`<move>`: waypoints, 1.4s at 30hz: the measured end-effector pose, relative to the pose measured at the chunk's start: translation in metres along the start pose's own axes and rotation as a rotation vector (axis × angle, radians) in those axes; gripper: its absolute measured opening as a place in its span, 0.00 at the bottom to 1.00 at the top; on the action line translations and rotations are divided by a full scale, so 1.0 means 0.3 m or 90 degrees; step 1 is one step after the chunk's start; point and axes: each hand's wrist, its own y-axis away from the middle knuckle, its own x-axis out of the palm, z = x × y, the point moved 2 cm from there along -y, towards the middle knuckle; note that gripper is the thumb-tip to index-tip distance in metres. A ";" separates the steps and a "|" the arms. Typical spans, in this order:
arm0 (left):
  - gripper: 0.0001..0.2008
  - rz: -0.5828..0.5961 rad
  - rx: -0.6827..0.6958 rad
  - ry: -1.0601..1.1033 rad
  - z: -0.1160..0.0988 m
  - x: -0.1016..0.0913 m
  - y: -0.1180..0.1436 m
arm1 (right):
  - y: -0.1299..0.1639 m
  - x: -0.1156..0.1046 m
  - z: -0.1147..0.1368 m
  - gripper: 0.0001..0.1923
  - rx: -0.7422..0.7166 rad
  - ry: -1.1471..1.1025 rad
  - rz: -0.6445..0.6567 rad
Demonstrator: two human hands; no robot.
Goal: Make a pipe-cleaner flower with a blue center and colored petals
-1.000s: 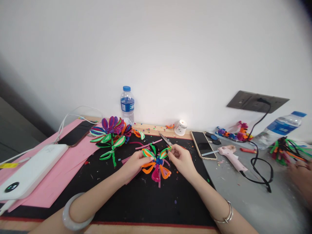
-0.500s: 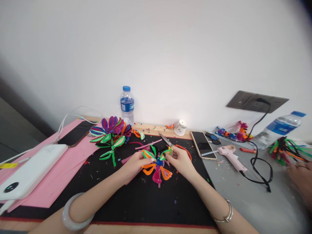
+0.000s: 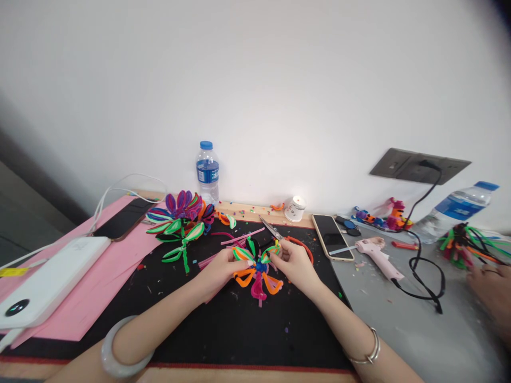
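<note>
Right between the two hands, just above the black mat (image 3: 239, 340), sits a fuzzy flower (image 3: 261, 267). The left hand (image 3: 223, 268) pinches a green-and-orange petal on its own side, and the right hand (image 3: 295, 264) grips the tip of the opposite one. The flower has a blue middle, looped orange petals toward the wearer and a magenta one at the bottom.

Just beyond the right hand lie scissors (image 3: 272, 229) with orange handles, beside pink strips (image 3: 249, 235). Past them, a paper cup (image 3: 295, 209) seems to stand upside down, its inside hidden. Ahead of the left hand, a capped clear bottle (image 3: 207, 173) stands upright by the wall; how full it is, I cannot tell. A finished-looking bunch of flowers (image 3: 183, 213) lies nearer that hand.

Off to the right hand's right are a phone (image 3: 331, 234), a pink glue gun (image 3: 379, 259) and, farther out, another capped bottle (image 3: 459, 207), its contents unclear. Another person's hand (image 3: 493, 287) is beside a bundle of fuzzy stems (image 3: 459, 247) on the desk (image 3: 431, 346).
</note>
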 end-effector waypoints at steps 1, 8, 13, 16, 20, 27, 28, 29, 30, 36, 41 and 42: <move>0.07 -0.001 0.001 0.002 0.001 -0.001 -0.001 | 0.001 0.000 0.001 0.10 -0.002 0.005 0.000; 0.07 -0.002 0.004 0.002 0.010 -0.005 -0.001 | 0.006 -0.002 0.010 0.10 -0.008 0.020 0.000; 0.07 -0.005 0.003 -0.007 0.006 -0.003 -0.001 | 0.004 0.000 0.005 0.08 -0.006 0.024 0.008; 0.07 -0.008 0.000 -0.006 0.004 -0.003 -0.003 | 0.003 -0.001 0.005 0.07 -0.006 0.021 0.009; 0.08 -0.004 -0.002 0.001 0.002 -0.001 0.000 | 0.004 -0.002 0.014 0.07 -0.003 0.017 0.011; 0.09 -0.008 -0.005 0.003 0.001 0.001 0.003 | 0.006 -0.003 0.022 0.07 0.009 0.013 0.007; 0.08 -0.009 -0.006 0.003 0.001 0.001 0.003 | 0.006 -0.003 0.021 0.07 0.008 0.013 0.006; 0.08 -0.010 -0.007 0.002 0.001 0.001 0.003 | 0.007 -0.002 0.020 0.07 0.007 0.014 0.007; 0.08 -0.009 -0.006 0.001 0.001 0.001 0.003 | 0.007 -0.002 0.019 0.07 0.005 0.015 0.007; 0.08 -0.001 0.003 0.000 0.006 -0.005 0.000 | 0.007 -0.001 0.015 0.07 -0.006 0.028 0.012; 0.09 -0.009 0.002 0.001 0.006 -0.003 0.002 | 0.003 -0.002 0.013 0.07 -0.005 0.028 0.005; 0.10 -0.013 0.000 0.002 0.004 -0.001 0.003 | 0.003 -0.002 0.013 0.06 -0.004 0.027 0.005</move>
